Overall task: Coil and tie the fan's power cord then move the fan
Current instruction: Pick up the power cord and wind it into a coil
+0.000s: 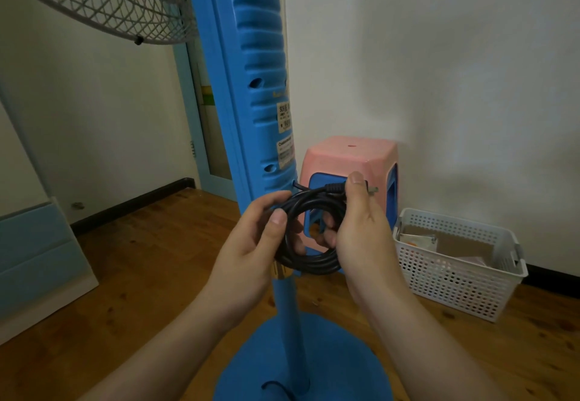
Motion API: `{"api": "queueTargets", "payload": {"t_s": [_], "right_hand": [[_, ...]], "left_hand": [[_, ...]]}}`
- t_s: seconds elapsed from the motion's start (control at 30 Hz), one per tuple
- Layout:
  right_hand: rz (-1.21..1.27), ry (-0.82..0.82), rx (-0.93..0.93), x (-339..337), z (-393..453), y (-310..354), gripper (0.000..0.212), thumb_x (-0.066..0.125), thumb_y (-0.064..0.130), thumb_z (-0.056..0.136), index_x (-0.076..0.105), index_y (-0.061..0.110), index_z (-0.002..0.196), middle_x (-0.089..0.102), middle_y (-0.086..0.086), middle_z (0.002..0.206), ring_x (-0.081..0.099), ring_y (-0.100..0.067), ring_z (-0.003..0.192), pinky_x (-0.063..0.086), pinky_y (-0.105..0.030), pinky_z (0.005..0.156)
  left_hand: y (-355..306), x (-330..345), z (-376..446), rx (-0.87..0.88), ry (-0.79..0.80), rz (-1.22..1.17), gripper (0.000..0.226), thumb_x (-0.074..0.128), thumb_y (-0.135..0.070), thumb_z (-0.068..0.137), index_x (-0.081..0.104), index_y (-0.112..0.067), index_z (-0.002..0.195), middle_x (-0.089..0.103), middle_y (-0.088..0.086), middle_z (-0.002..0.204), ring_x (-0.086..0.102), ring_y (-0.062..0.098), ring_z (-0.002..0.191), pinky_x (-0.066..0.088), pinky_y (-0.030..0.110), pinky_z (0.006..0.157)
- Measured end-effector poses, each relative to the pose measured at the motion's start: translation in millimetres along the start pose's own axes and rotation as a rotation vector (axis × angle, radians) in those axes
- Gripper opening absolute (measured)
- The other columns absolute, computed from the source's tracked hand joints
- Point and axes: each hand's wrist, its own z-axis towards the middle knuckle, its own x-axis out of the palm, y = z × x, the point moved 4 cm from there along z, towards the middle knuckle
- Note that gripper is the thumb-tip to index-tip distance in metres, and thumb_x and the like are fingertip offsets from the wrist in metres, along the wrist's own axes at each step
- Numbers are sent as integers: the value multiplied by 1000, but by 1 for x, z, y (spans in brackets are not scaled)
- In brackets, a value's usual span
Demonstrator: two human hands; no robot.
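You hold the black power cord (pixel 309 234) wound into a round coil of several loops, right in front of the blue fan column (pixel 257 93) and between your two hands. Your left hand (pixel 257 243) grips the coil's left side — thumb pressed on the front of the loops, fingers curled round behind them. Your right hand (pixel 357 228) grips the right side, its fingers reaching through the middle of the coil, and its thumb pins the plug end (pixel 342 188) against the top of the loops, with the metal prongs sticking out just past the thumb to the right. From the top of the coil a short run of cord leads left to the column, where it meets the blue casing just above your left hand. Below your grip the slimmer pole (pixel 287 300) drops to the round blue base (pixel 301 366) on the wooden floor (pixel 150 259); a dark loop of cable lies on the base near the bottom edge (whether it joins the coil you cannot tell). Above and left of your hands hangs the wire fan guard (pixel 103 2). Behind the coil, beyond your right hand, stands a pink plastic stool (pixel 351 159) against the white wall — and to the right of that hand sits a white perforated basket (pixel 455 262) holding some card and paper.
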Motion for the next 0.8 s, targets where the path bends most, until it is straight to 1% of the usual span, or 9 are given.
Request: {"api": "queueTargets", "payload": {"t_s": [0.07,0.17,0.2,0.27,0.33,0.47,0.53,0.67,0.8], "right_hand": [[9,-39,-25,-1,1,-3,56,32,73,93,63,28,106,70,6,82,71,-11,75,60,-53,85],[9,-76,-50,-1,4,-5,52,31,69,96,62,27,96,70,8,68,68,-10,61,62,-50,77],[0,-86,-60,-1,5,-5,55,30,69,96,62,25,96,70,6,66,66,-11,58,62,-44,74],[1,-104,-65,-3,6,-7,55,28,66,101,62,24,94,70,9,59,64,-3,51,55,-17,57],[56,-101,-16,-5,7,-12,48,30,60,104,61,27,88,68,18,54,64,5,48,47,-10,45],[182,-65,157,-4,12,-14,54,39,63,99,73,24,84,78,5,73,76,-17,72,63,-46,77],[251,-51,225,-4,12,-14,49,43,65,97,76,32,80,79,-3,77,78,-26,76,62,-55,79],[297,-2,324,-4,11,-12,51,55,58,96,78,20,73,78,-15,78,75,-31,76,61,-62,73],[283,39,368,-3,9,-10,39,59,41,99,73,8,85,75,-14,70,64,-27,57,61,-57,70]], "left_hand": [[0,4,-1,-13,-31,-30,40,47,-43,95,58,-28,130,69,2,88,68,19,81,57,30,74],[-3,10,-1,-11,-66,-36,46,47,-47,91,56,-26,131,65,5,82,65,15,76,56,25,72],[-4,12,-1,-2,-75,-16,47,46,-47,92,56,-24,131,64,4,78,65,14,74,55,23,71],[-7,14,1,23,-105,20,49,43,-47,92,57,-20,129,65,-2,72,64,8,70,52,18,66],[-10,15,2,79,-153,62,45,42,-46,93,59,-19,126,69,-7,80,67,4,76,53,17,68],[-9,14,2,146,-193,180,27,42,-42,102,56,-31,122,69,-11,98,68,5,87,56,20,75],[-9,13,3,155,-155,270,24,48,-48,100,52,-41,122,67,-22,106,67,-1,95,55,18,79],[-11,13,4,190,8,476,41,55,-39,94,45,-40,134,64,-21,118,62,-1,112,51,17,90],[-15,7,11,215,-3,716,43,55,-24,94,42,-46,129,61,-26,110,60,-8,102,49,11,82]]}}
